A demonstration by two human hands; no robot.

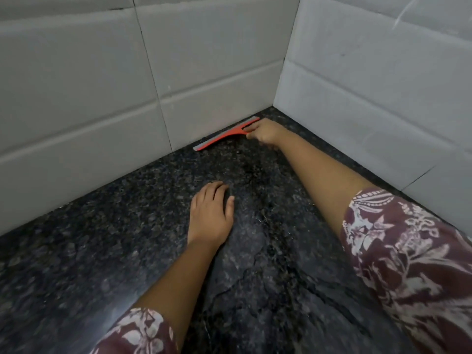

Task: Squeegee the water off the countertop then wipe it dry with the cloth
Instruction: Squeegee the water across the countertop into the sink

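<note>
my right hand grips the squeegee at the back wall

my right hand (264, 132) reaches far across the countertop (107, 251), my fingers closed around the handle of a red squeegee (224, 135). the handle is mostly hidden inside my grip. the squeegee's long blade, red with a grey rubber edge, lies along the seam where the countertop meets the back wall (102, 85), close to the corner. the grey edge appears to be touching the bottom of the wall tiles.

my left hand (210, 215) rests palm down on the countertop, nearer to me and well apart from the squeegee. its fingers are together and lightly curled, holding nothing.

both of my forearms are bare. a short maroon sleeve (408, 251) with a pale floral print covers my right upper arm, and the matching left sleeve shows at the bottom edge of the view.

the countertop is dark speckled stone, black with grey flecks. a wet sheen with thin rivulet lines runs down its middle, between my two arms.

the back wall and the side wall (370, 85) on the right are covered in large pale grey rectangular tiles, and they meet in a corner just beyond my right hand.
</note>
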